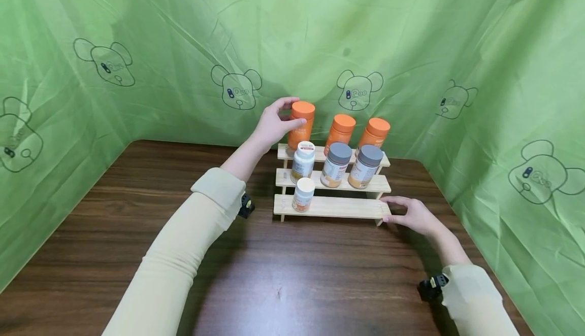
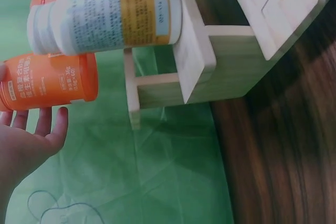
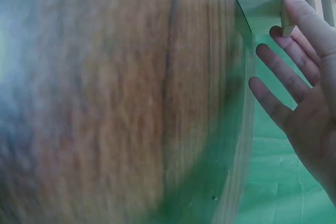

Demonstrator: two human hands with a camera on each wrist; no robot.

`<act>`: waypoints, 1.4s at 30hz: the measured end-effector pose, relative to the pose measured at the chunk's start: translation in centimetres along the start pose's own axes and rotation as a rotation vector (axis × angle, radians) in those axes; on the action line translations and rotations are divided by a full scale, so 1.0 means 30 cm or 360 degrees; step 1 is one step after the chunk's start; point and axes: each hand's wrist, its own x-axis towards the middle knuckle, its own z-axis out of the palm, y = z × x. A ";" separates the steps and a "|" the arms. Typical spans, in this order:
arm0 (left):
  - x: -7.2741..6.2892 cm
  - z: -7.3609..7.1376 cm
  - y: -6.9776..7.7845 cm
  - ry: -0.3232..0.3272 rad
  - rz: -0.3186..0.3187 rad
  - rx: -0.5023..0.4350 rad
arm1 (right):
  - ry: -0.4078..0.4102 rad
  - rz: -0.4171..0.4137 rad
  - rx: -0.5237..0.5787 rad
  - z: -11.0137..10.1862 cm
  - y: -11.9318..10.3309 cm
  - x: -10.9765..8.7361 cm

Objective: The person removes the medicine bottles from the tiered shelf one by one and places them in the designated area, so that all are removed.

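My left hand [image 1: 274, 125] grips an orange bottle [image 1: 300, 132] with an orange lid, at the left end of the top step of a tiered wooden display rack [image 1: 338, 206]. In the left wrist view, a gap shows between the bottle's base and the top board. My right hand [image 1: 411, 215] pinches the right end of the bottom step between thumb and index finger. Its other fingers [image 3: 283, 77] are spread apart in the right wrist view. Close below the gripped bottle, a white bottle [image 1: 303, 162] stands on the middle step.
Two more orange bottles, one with its lid [image 1: 344, 121] leftmost, stand on the top step. Two grey-lidded jars [image 1: 335, 166] share the middle step. A small white bottle [image 1: 303, 195] is on the bottom step. Green cloth [image 1: 283, 31] rises behind the brown wooden table [image 1: 274, 285].
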 end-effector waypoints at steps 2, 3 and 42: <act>-0.003 -0.011 0.009 0.0004 -0.0007 -0.0002 | -0.0006 0.0031 0.0028 0.001 0.004 -0.004; -0.004 -0.017 0.013 0.0008 -0.0009 -0.0002 | -0.0009 0.0043 0.0056 0.001 0.006 -0.006; -0.107 -0.307 -0.073 0.0155 -0.0110 0.0066 | -0.0010 0.0017 0.0156 0.019 0.021 -0.002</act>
